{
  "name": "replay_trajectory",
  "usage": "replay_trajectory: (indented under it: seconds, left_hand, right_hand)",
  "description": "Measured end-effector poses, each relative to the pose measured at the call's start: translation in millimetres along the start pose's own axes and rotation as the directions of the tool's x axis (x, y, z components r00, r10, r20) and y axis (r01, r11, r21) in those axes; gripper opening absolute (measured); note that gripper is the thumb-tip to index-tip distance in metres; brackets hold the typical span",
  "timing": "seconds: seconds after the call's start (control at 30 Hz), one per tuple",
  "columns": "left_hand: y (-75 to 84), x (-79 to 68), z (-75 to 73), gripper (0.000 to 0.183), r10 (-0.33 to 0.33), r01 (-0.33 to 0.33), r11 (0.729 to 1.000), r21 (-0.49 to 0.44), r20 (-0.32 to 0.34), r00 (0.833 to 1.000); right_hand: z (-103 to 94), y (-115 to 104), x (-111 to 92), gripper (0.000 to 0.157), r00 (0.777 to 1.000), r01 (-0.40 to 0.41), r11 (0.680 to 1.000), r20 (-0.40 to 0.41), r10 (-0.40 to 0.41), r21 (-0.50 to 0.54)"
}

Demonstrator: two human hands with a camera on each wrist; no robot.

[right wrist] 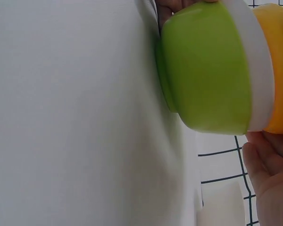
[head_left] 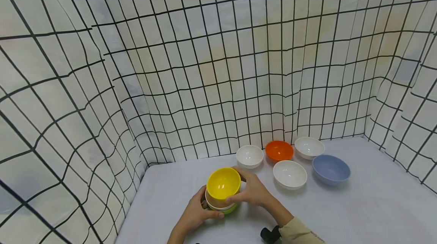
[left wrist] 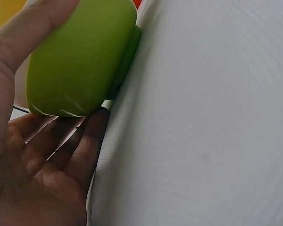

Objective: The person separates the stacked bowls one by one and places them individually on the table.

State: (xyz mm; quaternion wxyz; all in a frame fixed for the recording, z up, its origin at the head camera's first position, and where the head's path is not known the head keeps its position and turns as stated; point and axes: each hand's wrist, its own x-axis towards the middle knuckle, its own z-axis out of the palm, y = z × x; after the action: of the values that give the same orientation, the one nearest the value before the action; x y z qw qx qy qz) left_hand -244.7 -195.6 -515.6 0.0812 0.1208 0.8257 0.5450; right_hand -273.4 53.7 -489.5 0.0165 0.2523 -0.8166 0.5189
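Note:
A yellow bowl (head_left: pixel 223 184) is tilted over a white bowl (right wrist: pixel 260 70), which is nested in a green bowl (left wrist: pixel 80 61). The green bowl's foot is on the white-covered table. My left hand (head_left: pixel 195 213) grips the green bowl from the left, thumb at the near side and fingers curving around the far side. On the other side, my right hand (head_left: pixel 252 189) holds the yellow bowl between the thumb at its near rim and fingers at its far rim. Most of the white bowl's inside is hidden under the yellow one.
Behind and to the right stand an orange bowl (head_left: pixel 279 151), a blue bowl (head_left: pixel 331 169) and three white bowls, the nearest white bowl (head_left: pixel 290 175) in front of the orange one. A black object (head_left: pixel 269 235) is by the right sleeve. Grid-patterned cloth walls (head_left: pixel 218 69) enclose the table.

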Motion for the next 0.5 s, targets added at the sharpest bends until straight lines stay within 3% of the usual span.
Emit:
replay_trajectory:
  seconds: [0.17,0.5]
  left_hand:
    - [2.3,-0.6,-0.2,0.108,0.009,-0.009,1.000,-0.027,0.007,1.000]
    - [3.5,-1.3,-0.8,0.107,0.024,-0.023,0.998,-0.053,0.015,1.000]
  right_hand:
    - [-6.3,0,1,0.086,1.000,0.006,0.998,-0.017,-0.005,0.067]
    - [-15.9,-2,1,0.097,0.999,-0.038,0.981,-0.016,0.042,0.193]
